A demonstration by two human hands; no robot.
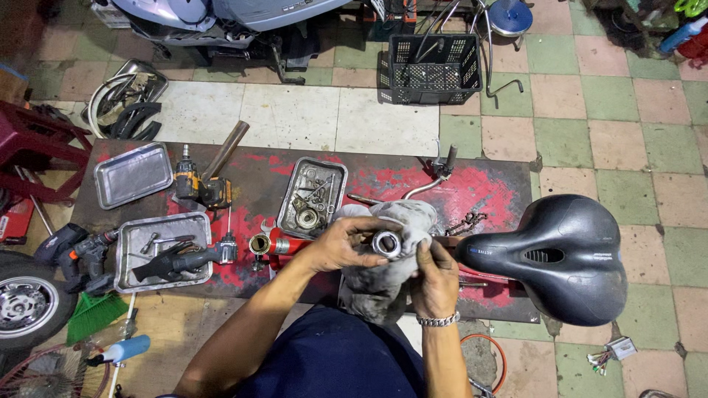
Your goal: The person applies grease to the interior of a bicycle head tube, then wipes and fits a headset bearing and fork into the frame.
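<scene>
a person's left hand and right hand both grip a short metal tube wrapped in a grey rag, over the near edge of the red mat, beside a black bicycle saddle and a tray of small parts.

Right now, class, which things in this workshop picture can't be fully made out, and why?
- Metal ring: underside hidden by grey rag, head view.
- Left hand: fingertips tucked behind the ring.
- Car wheel: cut by left edge.
- Tray parts: too small to identify.
</scene>
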